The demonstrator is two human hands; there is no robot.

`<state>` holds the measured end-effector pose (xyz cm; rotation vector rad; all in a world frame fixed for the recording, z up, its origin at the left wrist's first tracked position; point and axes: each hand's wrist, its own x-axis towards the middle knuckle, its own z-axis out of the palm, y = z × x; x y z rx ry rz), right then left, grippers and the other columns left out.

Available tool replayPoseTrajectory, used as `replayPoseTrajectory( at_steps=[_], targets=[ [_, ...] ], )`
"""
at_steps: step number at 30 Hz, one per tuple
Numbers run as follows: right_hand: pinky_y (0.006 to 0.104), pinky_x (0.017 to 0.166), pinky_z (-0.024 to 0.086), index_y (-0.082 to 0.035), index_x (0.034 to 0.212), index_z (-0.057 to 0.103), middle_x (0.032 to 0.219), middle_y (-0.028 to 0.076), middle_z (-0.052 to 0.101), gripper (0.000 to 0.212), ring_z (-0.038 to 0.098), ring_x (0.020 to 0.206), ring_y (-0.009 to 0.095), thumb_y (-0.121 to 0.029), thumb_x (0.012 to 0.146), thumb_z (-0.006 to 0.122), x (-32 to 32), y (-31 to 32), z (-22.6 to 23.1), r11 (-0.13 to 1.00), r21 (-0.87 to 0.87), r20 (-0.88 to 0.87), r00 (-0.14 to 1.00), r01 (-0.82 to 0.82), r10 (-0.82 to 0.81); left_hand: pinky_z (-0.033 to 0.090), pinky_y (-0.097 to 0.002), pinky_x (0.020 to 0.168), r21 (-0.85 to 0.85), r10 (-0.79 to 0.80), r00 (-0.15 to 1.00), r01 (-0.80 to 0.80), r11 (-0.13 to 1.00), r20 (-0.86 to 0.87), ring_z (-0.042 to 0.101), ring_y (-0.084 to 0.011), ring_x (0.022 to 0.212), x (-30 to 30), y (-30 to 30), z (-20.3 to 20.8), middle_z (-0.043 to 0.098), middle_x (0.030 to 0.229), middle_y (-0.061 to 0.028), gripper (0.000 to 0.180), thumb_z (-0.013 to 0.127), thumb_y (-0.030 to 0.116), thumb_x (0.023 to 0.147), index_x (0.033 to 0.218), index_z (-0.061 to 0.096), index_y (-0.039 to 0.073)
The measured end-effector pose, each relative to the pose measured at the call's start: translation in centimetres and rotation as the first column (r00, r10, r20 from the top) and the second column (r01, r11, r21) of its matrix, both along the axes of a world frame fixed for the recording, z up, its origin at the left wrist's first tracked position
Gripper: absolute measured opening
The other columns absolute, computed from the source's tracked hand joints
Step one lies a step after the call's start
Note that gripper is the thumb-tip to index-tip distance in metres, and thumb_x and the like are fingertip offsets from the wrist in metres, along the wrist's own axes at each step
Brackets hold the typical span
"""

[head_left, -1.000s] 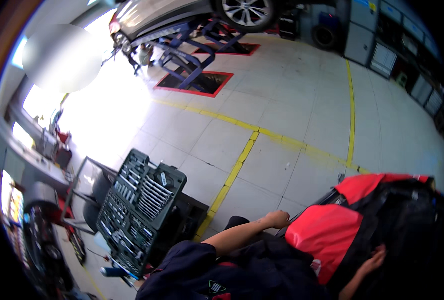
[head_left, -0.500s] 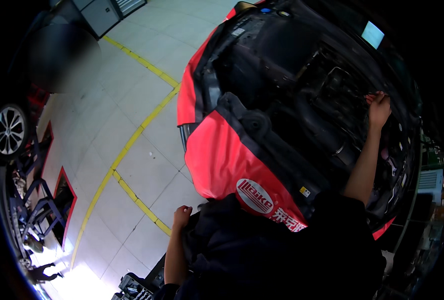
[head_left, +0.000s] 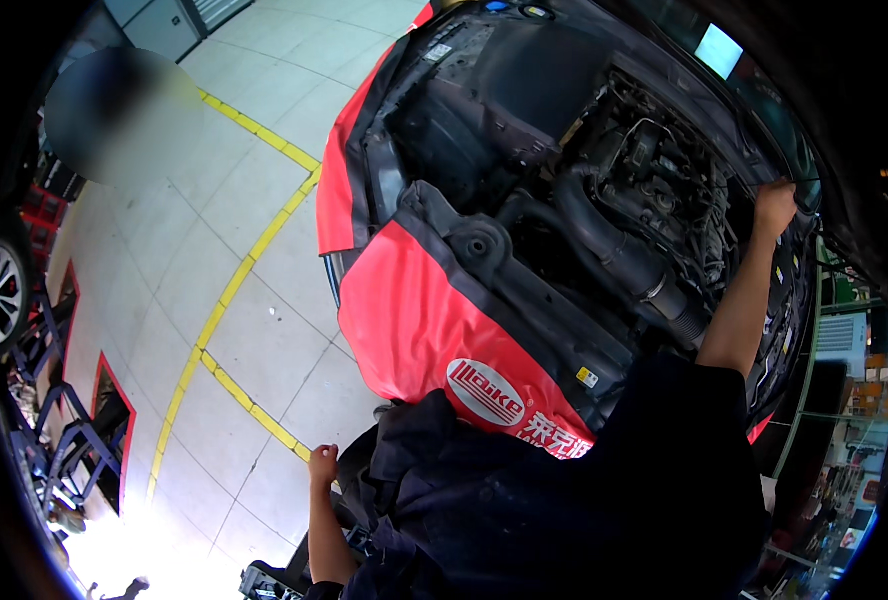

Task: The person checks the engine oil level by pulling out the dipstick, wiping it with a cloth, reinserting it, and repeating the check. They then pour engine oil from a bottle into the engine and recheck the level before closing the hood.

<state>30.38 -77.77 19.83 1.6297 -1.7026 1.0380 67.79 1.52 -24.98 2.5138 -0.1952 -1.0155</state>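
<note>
My right arm stretches over the open engine bay, and my right hand (head_left: 776, 208) is closed at its far right side, beside the engine (head_left: 654, 180). A thin dark line runs past its fingers; what they hold is too small to make out. Well away from the car's front, my left hand (head_left: 324, 464) hangs low on the left with its fingers curled and nothing visible in them. A black ribbed air hose (head_left: 629, 265) crosses the bay between the engine and the dark front panel (head_left: 534, 300). A red cover (head_left: 414, 310) drapes over the car's front and left fender.
Yellow lines (head_left: 229, 280) cross the tiled floor (head_left: 264, 330) on the left. A scissor lift (head_left: 79, 450) and a car wheel (head_left: 4, 290) stand at the far left. A dark case (head_left: 264, 580) sits near my left forearm. Shelves with goods (head_left: 864, 440) line the right.
My right hand has moved slightly right and now shows as a closed fist. My left hand has shifted lower and left. The view has moved a little and the engine bay looks brighter.
</note>
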Motion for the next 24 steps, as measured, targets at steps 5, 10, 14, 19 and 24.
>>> replayPoseTrajectory(
  at_steps=[5, 10, 14, 19, 24],
  targets=[
    [0.0512, 0.067, 0.048, 0.005, 0.082, 0.052, 0.075, 0.030, 0.059, 0.030, 0.059, 0.072, 0.047, -0.024, 0.086, 0.043, -2.4, -1.0, -1.7, 1.000, 0.005, -0.095, 0.995, -0.009, 0.009, 0.042, -0.0306, 0.038, 0.002, -0.058, 0.998, 0.058, 0.998, -0.031, 0.052, -0.0172, 0.043, -2.1, 1.5, -1.9, 0.056, 0.058, -0.0083, 0.032, 0.057, 0.032, 0.081, 0.091, 0.062, 0.002],
    [0.0508, 0.065, 0.049, 0.005, 0.083, 0.052, 0.075, 0.030, 0.059, 0.029, 0.059, 0.071, 0.045, -0.023, 0.085, 0.043, -1.6, -0.7, -1.7, 0.999, 0.028, -0.056, 0.998, -0.015, 0.017, 0.047, -0.0394, 0.075, 0.071, 0.072, 0.991, -0.064, 0.995, -0.110, 0.061, -0.0341, 0.086, -2.8, -0.7, 0.3, 0.064, 0.088, -0.0211, 0.040, 0.055, 0.038, 0.081, 0.092, 0.064, 0.001],
    [0.0498, 0.063, 0.050, 0.005, 0.081, 0.053, 0.074, 0.030, 0.059, 0.030, 0.060, 0.070, 0.044, -0.023, 0.085, 0.044, -1.7, -1.2, -0.8, 1.000, -0.010, -0.102, 0.995, 0.015, -0.016, 0.047, -0.0378, 0.065, -0.023, -0.002, 0.999, 0.001, 1.000, -0.039, 0.060, -0.0304, 0.074, -3.0, -2.5, 0.7, 0.063, 0.081, -0.0184, 0.038, 0.054, 0.036, 0.082, 0.091, 0.064, 0.001],
    [0.0487, 0.063, 0.051, 0.004, 0.077, 0.053, 0.071, 0.029, 0.059, 0.030, 0.061, 0.068, 0.043, -0.023, 0.085, 0.044, -0.7, -0.5, -0.2, 1.000, 0.001, -0.068, 0.997, 0.028, -0.027, 0.046, -0.0353, 0.051, -0.037, 0.017, 1.000, -0.017, 0.999, -0.004, 0.060, -0.0243, 0.059, -3.1, -3.9, 2.0, 0.063, 0.071, -0.0150, 0.035, 0.056, 0.034, 0.081, 0.090, 0.065, 0.002],
    [0.0473, 0.062, 0.051, 0.003, 0.074, 0.053, 0.070, 0.028, 0.060, 0.029, 0.061, 0.066, 0.043, -0.022, 0.086, 0.044, -1.9, -1.4, -0.7, 0.998, -0.062, -0.146, 0.989, 0.018, -0.027, 0.047, -0.0352, 0.051, -0.009, -0.035, 0.997, 0.036, 0.999, 0.065, 0.061, -0.0238, 0.058, -3.5, -2.6, 2.0, 0.063, 0.071, -0.0152, 0.035, 0.056, 0.034, 0.081, 0.091, 0.065, 0.002]
  ],
)
